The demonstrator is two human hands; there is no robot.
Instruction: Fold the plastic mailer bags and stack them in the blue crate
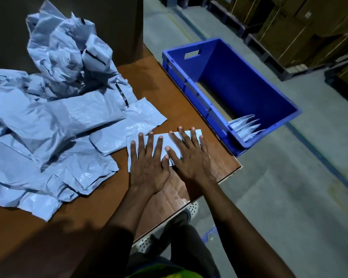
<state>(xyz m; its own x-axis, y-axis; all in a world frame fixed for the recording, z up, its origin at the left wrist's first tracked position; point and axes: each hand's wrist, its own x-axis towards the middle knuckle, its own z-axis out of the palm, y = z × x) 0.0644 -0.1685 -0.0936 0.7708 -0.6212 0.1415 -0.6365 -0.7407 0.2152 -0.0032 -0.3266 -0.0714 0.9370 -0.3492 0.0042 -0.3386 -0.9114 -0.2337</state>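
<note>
A folded grey-blue mailer bag [165, 140] lies flat near the right corner of the brown table [169, 195]. My left hand [149, 165] and my right hand [191, 155] both press down on it with fingers spread and straight, side by side. A big heap of crumpled, unfolded mailer bags [48, 109] covers the left half of the table. The blue crate [265, 91] stands on the floor just right of the table. Several folded bags [246, 128] lean in its near corner.
A tall dark box or wall [117, 23] rises behind the heap. The table's right edge runs close to the crate. Stacked cardboard boxes on pallets [301, 27] line the far right. My feet in shoes [187, 211] stand on the grey floor below the table edge.
</note>
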